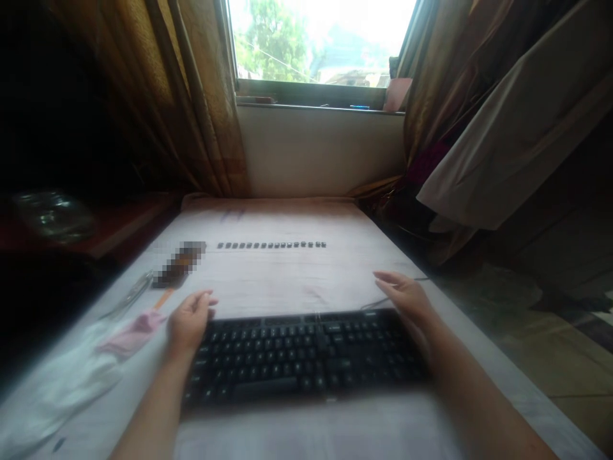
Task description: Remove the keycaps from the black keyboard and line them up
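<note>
A black keyboard (268, 351) lies across the white-covered table in front of me, some keys blurred. Beside its upper left corner is my left hand (190, 319), fingers loosely bent and slightly apart, with nothing visible in them. My right hand (407, 297) is at the upper right corner, its fingers stretched forward and holding nothing. Whether either palm touches the keyboard's edge I cannot tell. Beyond the keyboard, several small dark pieces like keycaps (271, 245) form a straight row. A thin cable (376, 304) shows behind the keyboard near my right hand.
Left of the keyboard lie a pink cloth (131, 332), an orange stick (163, 298), a metallic tool (136, 289), a pixelated dark object (179, 265) and a crumpled white cloth or bag (62, 390). A window (320, 45) with curtains (191, 96) stands beyond the table.
</note>
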A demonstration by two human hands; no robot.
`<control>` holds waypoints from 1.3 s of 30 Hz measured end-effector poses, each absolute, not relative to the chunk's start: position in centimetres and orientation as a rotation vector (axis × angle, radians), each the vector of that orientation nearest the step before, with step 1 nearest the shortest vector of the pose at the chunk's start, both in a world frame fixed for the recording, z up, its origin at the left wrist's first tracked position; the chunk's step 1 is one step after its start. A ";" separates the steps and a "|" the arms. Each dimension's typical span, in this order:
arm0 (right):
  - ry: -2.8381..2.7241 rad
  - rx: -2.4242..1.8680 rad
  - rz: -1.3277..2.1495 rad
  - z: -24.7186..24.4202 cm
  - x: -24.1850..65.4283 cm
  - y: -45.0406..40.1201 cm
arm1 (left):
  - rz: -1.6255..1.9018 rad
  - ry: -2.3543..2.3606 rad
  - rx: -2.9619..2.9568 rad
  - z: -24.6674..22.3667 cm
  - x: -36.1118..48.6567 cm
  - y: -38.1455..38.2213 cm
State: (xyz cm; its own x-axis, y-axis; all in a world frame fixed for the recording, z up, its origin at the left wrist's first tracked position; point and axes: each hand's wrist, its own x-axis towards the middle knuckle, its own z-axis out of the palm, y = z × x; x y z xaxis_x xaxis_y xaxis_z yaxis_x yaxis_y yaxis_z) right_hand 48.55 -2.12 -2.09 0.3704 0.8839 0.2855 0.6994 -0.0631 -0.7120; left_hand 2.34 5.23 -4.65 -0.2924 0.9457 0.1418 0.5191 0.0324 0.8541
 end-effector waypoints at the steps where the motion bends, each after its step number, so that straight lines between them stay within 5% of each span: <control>1: -1.345 -1.815 0.284 -2.1 48.6 -3.2 | 1.193 1.842 1.484 -4.7 2.3 5.2; 21: -1.295 -1.941 0.142 -1.9 46.6 -8.3 | 1.158 1.747 1.550 -3.5 1.2 2.8; 31: -2.615 -1.417 -0.212 3.0 35.9 -4.2 | 1.274 1.568 1.346 -4.2 0.7 3.0; 39: -2.715 -1.279 -0.131 2.4 34.1 -3.3 | 1.288 1.499 1.253 -4.0 0.7 2.9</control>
State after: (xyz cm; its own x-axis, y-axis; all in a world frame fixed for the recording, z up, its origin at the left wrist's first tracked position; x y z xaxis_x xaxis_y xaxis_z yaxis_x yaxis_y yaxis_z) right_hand 34.07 -3.25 2.44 -0.6300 0.7598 0.1606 0.7717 0.6357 0.0200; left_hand 0.73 2.88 -3.98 -0.2095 0.9770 0.0393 0.1864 0.0005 0.9825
